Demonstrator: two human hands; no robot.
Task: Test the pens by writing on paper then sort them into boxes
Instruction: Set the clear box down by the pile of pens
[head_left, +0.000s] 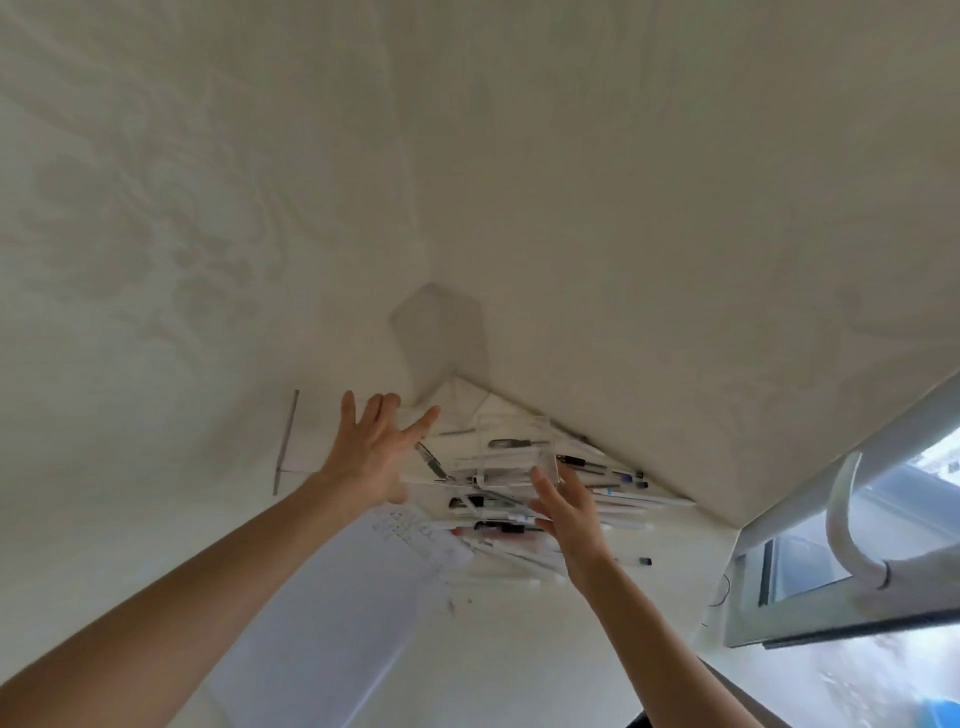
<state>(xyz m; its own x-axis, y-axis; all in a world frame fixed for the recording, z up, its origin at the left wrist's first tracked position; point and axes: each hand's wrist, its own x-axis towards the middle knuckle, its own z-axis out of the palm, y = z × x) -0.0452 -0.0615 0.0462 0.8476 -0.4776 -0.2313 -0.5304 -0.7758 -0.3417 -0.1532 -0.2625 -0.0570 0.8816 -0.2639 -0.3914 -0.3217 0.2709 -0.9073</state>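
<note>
A heap of pens, mostly white with dark caps, lies on the white desk in the corner by the wall. A clear plastic box stands among them. My left hand hovers over the left side of the heap with fingers spread straight, holding nothing. My right hand reaches over the heap's right side, fingers extended toward the clear box, and I cannot tell whether they touch it. A white sheet of paper with small scribbles near its far end lies in front of the heap.
Cream walls meet in a corner just behind the pens. A window frame with a white curved handle is at the right. A thin brownish strip lies to the left on the desk. One stray pen sits right of the heap.
</note>
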